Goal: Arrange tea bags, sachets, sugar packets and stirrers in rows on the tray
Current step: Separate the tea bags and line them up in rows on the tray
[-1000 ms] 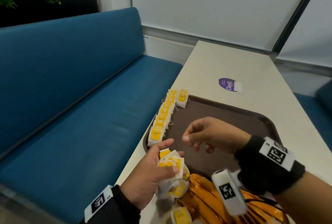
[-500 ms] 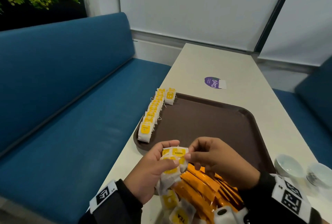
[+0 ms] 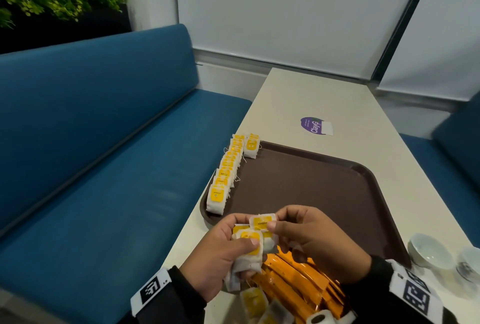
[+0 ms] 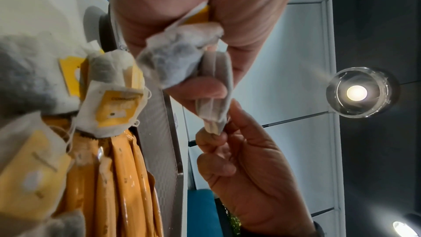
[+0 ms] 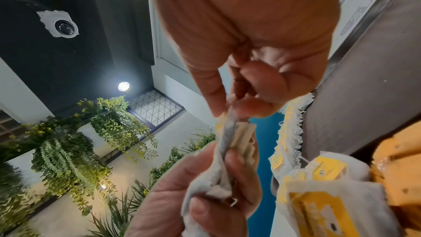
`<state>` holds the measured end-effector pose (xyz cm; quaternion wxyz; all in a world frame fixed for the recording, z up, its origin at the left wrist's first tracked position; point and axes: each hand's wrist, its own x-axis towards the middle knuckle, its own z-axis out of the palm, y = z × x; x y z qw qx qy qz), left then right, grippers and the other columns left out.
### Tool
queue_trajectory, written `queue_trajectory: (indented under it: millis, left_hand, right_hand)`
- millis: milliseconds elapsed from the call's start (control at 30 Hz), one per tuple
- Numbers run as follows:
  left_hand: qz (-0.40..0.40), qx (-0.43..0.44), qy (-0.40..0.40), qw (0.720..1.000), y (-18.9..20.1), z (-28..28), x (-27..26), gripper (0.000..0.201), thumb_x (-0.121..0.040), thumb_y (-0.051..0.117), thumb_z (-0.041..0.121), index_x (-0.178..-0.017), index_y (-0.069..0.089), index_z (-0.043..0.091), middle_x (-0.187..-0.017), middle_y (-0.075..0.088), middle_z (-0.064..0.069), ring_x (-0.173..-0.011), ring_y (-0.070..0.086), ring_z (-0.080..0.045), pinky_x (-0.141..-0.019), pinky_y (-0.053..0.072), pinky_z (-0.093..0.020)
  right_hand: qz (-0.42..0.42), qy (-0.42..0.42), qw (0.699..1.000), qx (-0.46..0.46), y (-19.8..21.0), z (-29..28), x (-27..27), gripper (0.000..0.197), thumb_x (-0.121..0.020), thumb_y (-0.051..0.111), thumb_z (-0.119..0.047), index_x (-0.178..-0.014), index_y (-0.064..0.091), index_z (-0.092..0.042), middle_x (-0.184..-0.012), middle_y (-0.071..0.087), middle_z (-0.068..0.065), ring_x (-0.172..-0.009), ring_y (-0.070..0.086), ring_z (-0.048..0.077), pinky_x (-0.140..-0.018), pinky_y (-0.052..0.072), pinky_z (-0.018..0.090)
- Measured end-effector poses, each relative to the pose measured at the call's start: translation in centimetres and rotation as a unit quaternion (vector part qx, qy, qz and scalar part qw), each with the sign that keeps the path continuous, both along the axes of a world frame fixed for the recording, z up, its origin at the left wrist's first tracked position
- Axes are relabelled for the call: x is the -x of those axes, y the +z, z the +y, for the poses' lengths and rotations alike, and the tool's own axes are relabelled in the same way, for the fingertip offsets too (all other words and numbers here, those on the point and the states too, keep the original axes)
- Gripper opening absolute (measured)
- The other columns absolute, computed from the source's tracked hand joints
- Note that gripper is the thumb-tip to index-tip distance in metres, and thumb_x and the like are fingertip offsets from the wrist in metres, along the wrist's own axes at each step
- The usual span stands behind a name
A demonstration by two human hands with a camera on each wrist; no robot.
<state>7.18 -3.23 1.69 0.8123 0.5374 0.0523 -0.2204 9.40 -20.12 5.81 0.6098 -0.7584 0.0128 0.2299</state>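
Note:
My left hand (image 3: 223,251) grips a bunch of white tea bags with yellow tags (image 3: 248,248) just in front of the brown tray (image 3: 324,193). My right hand (image 3: 306,232) pinches the top tea bag (image 3: 262,221) of that bunch between thumb and fingers. In the left wrist view the right hand's fingertips (image 4: 212,136) hold the end of a folded tea bag (image 4: 214,96). A row of tea bags (image 3: 228,170) lines the tray's left edge. Orange sachets (image 3: 293,279) and loose tea bags (image 3: 253,300) lie on the table below my hands.
Two white cups (image 3: 428,251) stand on the cream table (image 3: 324,95) right of the tray. A purple sticker (image 3: 314,126) lies beyond the tray. A blue bench (image 3: 104,142) runs along the left side. A white roll (image 3: 319,318) sits by the sachets.
My right hand came back from over the tray to the bunch in my left hand and took hold of the top tea bag. The head view has shifted to the right.

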Motion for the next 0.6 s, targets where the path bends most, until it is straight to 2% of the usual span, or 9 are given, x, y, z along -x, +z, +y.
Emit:
queue_trajectory:
  millis: [133,267,367,433,533,600]
  left_hand:
    - [-0.001,-0.036,0.016,0.999,-0.7,0.9,-0.5,0.026,-0.087,0.055,-0.005,-0.104,0.059,0.013,-0.077,0.068,-0.005,-0.061,0.062,-0.018,-0.036,0.039,-0.02]
    - [0.022,-0.034,0.04,0.998,-1.1,2.3,-1.4,0.028,-0.086,0.053,-0.009,-0.104,0.061,0.01,-0.081,0.07,-0.008,-0.059,0.059,-0.02,-0.035,0.038,-0.02]
    - [0.035,-0.023,0.048,0.998,-1.2,3.1,-1.9,0.027,-0.087,0.052,-0.009,-0.104,0.06,0.009,-0.084,0.072,-0.01,-0.057,0.061,-0.019,-0.034,0.037,-0.019]
    - [0.041,-0.017,0.056,0.997,-1.5,3.5,-2.4,0.027,-0.087,0.051,-0.009,-0.105,0.06,0.009,-0.086,0.073,-0.01,-0.058,0.063,-0.019,-0.034,0.038,-0.019]
    - [0.063,-0.004,0.057,0.996,-1.8,4.0,-3.0,0.027,-0.088,0.049,-0.009,-0.105,0.06,0.009,-0.088,0.073,-0.013,-0.058,0.064,-0.02,-0.033,0.039,-0.019]
    - [0.073,0.006,0.055,0.996,-1.9,4.2,-3.4,0.029,-0.088,0.047,-0.011,-0.104,0.061,0.008,-0.088,0.073,-0.014,-0.057,0.064,-0.021,-0.032,0.038,-0.019]
  right_hand:
    - [-0.011,-0.037,0.999,-0.01,0.5,0.4,-1.4,0.011,-0.084,0.065,-0.008,-0.074,0.062,-0.006,-0.055,0.052,0.008,-0.038,0.043,0.008,-0.035,0.028,0.018]
    - [-0.053,-0.069,0.996,-0.003,1.1,1.0,-4.6,0.012,-0.085,0.064,-0.011,-0.074,0.063,-0.011,-0.056,0.056,0.005,-0.045,0.048,0.009,-0.04,0.029,0.019]
    - [-0.118,-0.109,0.985,0.065,0.8,1.6,-9.4,0.012,-0.091,0.059,-0.012,-0.079,0.058,-0.012,-0.059,0.058,0.005,-0.047,0.05,0.01,-0.037,0.028,0.018]
    - [-0.14,-0.137,0.976,0.095,-0.3,2.0,-13.5,0.016,-0.092,0.057,-0.011,-0.077,0.054,-0.013,-0.061,0.056,0.005,-0.048,0.051,0.011,-0.035,0.027,0.016]
    - [-0.122,-0.152,0.973,0.125,-2.8,2.6,-18.9,0.022,-0.092,0.057,-0.008,-0.072,0.05,-0.014,-0.059,0.054,0.005,-0.047,0.053,0.012,-0.032,0.026,0.014]
    - [-0.106,-0.15,0.972,0.146,-4.2,3.0,-21.6,0.025,-0.091,0.059,-0.006,-0.068,0.049,-0.014,-0.056,0.052,0.007,-0.039,0.052,0.009,-0.029,0.026,0.013]
